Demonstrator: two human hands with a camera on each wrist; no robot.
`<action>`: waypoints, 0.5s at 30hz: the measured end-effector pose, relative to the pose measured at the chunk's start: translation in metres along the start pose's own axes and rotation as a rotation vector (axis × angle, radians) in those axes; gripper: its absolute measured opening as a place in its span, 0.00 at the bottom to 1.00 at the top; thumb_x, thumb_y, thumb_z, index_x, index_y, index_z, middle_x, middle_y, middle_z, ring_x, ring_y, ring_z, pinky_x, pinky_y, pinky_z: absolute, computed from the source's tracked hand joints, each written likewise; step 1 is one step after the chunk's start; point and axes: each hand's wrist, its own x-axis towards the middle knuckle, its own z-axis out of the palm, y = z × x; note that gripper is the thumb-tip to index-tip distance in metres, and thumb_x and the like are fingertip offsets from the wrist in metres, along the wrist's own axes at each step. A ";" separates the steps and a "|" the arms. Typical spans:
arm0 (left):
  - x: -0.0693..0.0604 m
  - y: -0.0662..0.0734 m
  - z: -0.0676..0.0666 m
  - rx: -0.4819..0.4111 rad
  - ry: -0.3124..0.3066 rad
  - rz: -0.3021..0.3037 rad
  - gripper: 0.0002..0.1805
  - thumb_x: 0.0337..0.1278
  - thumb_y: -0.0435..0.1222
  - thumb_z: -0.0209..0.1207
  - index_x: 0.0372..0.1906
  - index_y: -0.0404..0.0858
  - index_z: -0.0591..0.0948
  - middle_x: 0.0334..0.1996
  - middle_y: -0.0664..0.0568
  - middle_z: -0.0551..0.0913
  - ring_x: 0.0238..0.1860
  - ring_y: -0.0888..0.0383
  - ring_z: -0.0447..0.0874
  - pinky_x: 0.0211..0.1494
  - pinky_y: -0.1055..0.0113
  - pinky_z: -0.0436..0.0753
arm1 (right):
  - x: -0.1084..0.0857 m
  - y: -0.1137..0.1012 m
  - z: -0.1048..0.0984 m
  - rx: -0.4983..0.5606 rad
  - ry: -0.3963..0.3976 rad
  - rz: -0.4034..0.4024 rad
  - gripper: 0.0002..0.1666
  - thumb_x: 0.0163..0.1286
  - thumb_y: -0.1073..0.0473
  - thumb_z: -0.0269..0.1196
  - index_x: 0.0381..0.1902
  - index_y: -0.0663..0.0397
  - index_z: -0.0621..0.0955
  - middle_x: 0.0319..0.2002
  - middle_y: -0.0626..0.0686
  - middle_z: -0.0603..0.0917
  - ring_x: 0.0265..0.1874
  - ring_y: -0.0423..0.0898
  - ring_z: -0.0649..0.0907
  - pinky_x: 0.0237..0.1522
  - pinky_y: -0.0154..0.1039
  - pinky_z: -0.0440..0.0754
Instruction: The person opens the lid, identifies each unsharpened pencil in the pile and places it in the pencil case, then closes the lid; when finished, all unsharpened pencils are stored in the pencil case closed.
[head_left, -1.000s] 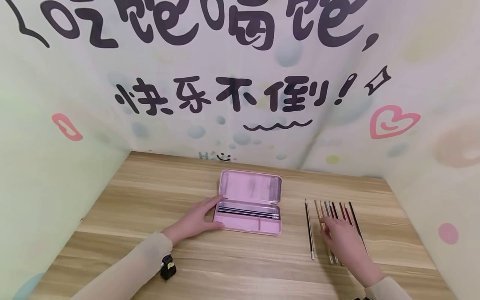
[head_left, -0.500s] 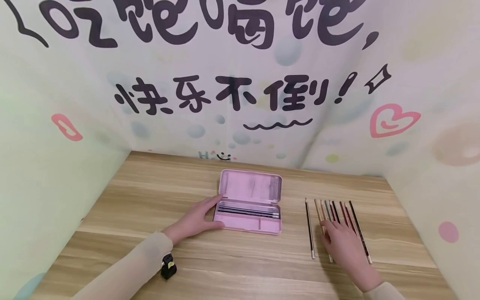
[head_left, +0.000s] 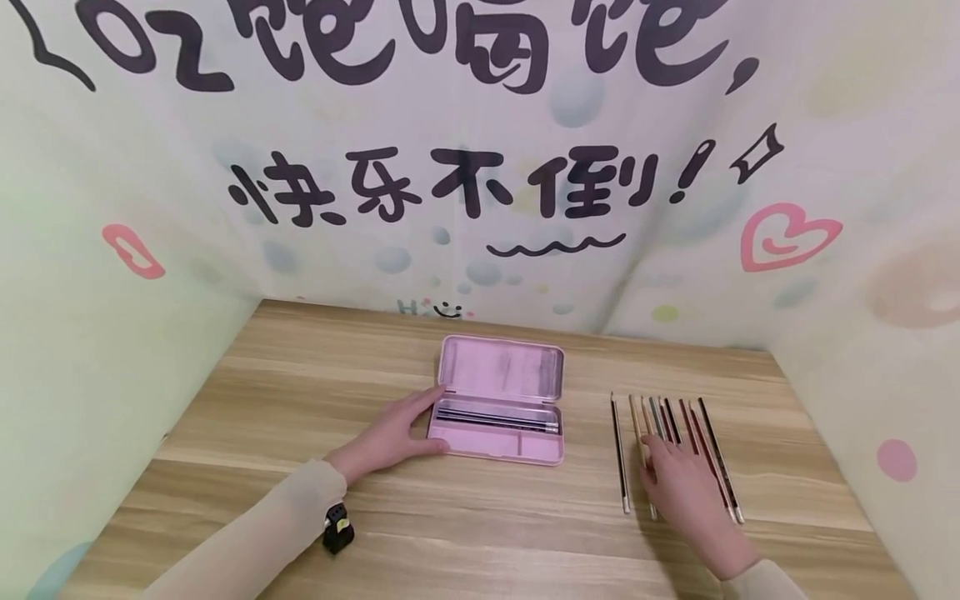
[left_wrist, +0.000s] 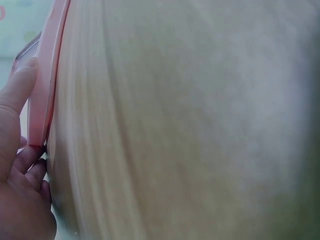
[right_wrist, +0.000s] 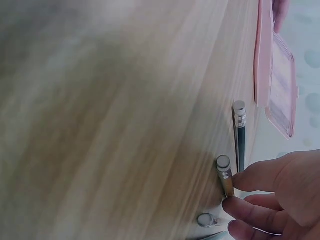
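The case [head_left: 480,368] looks like glossy metal, pencil ferrules [right_wrist: 240,120] shiny metal, the table [head_left: 300,375] smooth wood grain (faintly sheened)

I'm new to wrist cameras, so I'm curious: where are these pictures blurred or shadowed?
Head view: mostly sharp, with a faint shadow on the brown wood-grain tabletop near the right hand; left wrist view: the pink rectangular pencil case looks clearer than the tabletop, which blurs toward the right; right wrist view: tabletop hazy at left, the silver-ended tan wooden pencil clearer.
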 end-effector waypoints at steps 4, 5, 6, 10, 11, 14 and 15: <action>0.002 0.000 -0.001 0.000 -0.004 -0.004 0.52 0.59 0.52 0.73 0.83 0.41 0.60 0.78 0.37 0.65 0.77 0.35 0.62 0.79 0.36 0.59 | 0.005 0.001 -0.002 0.010 -0.030 0.024 0.21 0.58 0.68 0.75 0.48 0.69 0.83 0.26 0.51 0.85 0.25 0.49 0.82 0.27 0.48 0.83; 0.002 0.000 -0.001 0.000 -0.005 -0.003 0.52 0.59 0.52 0.73 0.83 0.41 0.60 0.78 0.37 0.65 0.77 0.35 0.62 0.79 0.36 0.60 | 0.006 0.001 -0.002 0.015 -0.042 0.033 0.20 0.58 0.68 0.75 0.47 0.69 0.83 0.26 0.51 0.86 0.24 0.49 0.82 0.27 0.47 0.83; 0.002 0.000 -0.001 -0.004 -0.004 0.001 0.52 0.59 0.52 0.73 0.82 0.41 0.60 0.78 0.37 0.65 0.77 0.35 0.62 0.79 0.36 0.61 | 0.006 0.001 -0.002 0.019 -0.054 0.042 0.19 0.59 0.68 0.75 0.46 0.69 0.83 0.25 0.50 0.86 0.24 0.48 0.82 0.26 0.47 0.84; 0.002 0.002 -0.001 -0.017 0.003 0.008 0.52 0.59 0.52 0.73 0.82 0.39 0.61 0.77 0.36 0.65 0.76 0.34 0.63 0.78 0.36 0.61 | 0.007 0.000 -0.003 0.022 -0.086 0.073 0.16 0.60 0.67 0.74 0.45 0.68 0.84 0.25 0.50 0.86 0.24 0.48 0.82 0.25 0.46 0.84; 0.002 0.002 -0.001 -0.017 0.007 0.007 0.52 0.58 0.52 0.73 0.82 0.39 0.61 0.77 0.36 0.65 0.76 0.33 0.63 0.78 0.36 0.61 | 0.007 0.000 -0.003 0.020 -0.096 0.081 0.16 0.60 0.66 0.74 0.44 0.67 0.84 0.26 0.50 0.86 0.24 0.48 0.82 0.26 0.47 0.84; 0.002 0.001 -0.001 -0.003 0.010 0.005 0.52 0.58 0.52 0.73 0.82 0.38 0.61 0.77 0.36 0.66 0.76 0.33 0.63 0.78 0.35 0.61 | 0.007 -0.002 -0.004 0.020 -0.124 0.110 0.16 0.60 0.65 0.74 0.45 0.67 0.84 0.27 0.51 0.87 0.24 0.49 0.83 0.26 0.47 0.84; 0.003 0.000 -0.001 0.003 0.010 0.005 0.52 0.59 0.52 0.73 0.82 0.38 0.61 0.77 0.36 0.66 0.76 0.33 0.63 0.78 0.34 0.61 | 0.008 -0.002 -0.004 0.023 -0.135 0.123 0.16 0.61 0.65 0.74 0.45 0.67 0.84 0.27 0.51 0.88 0.24 0.49 0.83 0.26 0.47 0.84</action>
